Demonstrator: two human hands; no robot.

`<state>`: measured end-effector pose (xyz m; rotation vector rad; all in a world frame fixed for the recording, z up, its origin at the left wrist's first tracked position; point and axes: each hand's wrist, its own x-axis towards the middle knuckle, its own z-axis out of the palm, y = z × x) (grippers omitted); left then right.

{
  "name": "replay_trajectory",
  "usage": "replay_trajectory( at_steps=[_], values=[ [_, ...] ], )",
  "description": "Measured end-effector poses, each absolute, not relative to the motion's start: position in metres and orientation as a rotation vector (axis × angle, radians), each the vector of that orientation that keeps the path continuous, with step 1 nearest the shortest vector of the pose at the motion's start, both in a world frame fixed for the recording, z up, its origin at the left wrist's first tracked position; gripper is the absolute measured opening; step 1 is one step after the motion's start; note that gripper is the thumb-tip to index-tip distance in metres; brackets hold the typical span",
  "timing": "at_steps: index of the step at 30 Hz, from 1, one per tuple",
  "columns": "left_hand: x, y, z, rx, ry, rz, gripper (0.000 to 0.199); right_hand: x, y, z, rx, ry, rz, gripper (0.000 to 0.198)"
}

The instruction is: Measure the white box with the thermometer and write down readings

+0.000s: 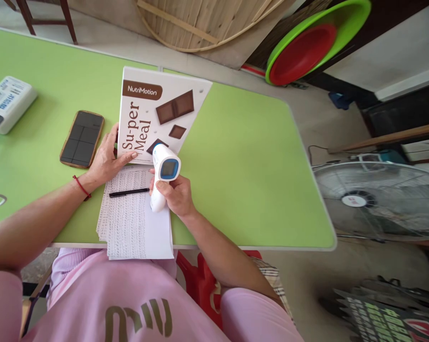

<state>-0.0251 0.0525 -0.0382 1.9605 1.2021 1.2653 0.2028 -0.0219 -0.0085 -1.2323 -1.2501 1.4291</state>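
Note:
My left hand [109, 156] grips the lower left edge of a white box [196, 97] printed with chocolate pieces, its thumb on the front face. In my right hand [179, 194] is a white infrared thermometer [158, 203], with my fingers wrapped round its handle. The thermometer's small blue-framed screen faces me, and its head overlaps the box's lower right corner. Below the box, handwritten sheets of paper [128, 228] lie on the green table and stick out past its front edge. A black pen [128, 192] rests across the sheets, its right end by my right hand.
A smartphone [81, 138] lies left of the box on the green table [246, 175]. Farther left is a white power bank [13, 102] with a cable. A fan [381, 199] stands beyond the table's right edge. Green and red basins [303, 54] lean at the back.

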Motion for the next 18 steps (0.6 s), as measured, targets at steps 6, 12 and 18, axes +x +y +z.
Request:
replay_trajectory(
  at_steps=[6,12,18],
  values=[
    [-0.026,0.051,-0.039,1.938,1.215,1.260,0.081,0.205,-0.021,-0.010,-1.223,-1.294,1.384,0.050],
    [-0.031,0.052,-0.048,1.938,1.262,1.244,0.094,0.229,-0.010,-0.003,-1.239,-1.403,0.956,0.039],
    [-0.033,0.050,-0.040,1.944,1.380,1.092,0.091,0.286,0.008,0.008,-1.400,-1.759,0.788,0.048]
  ],
)
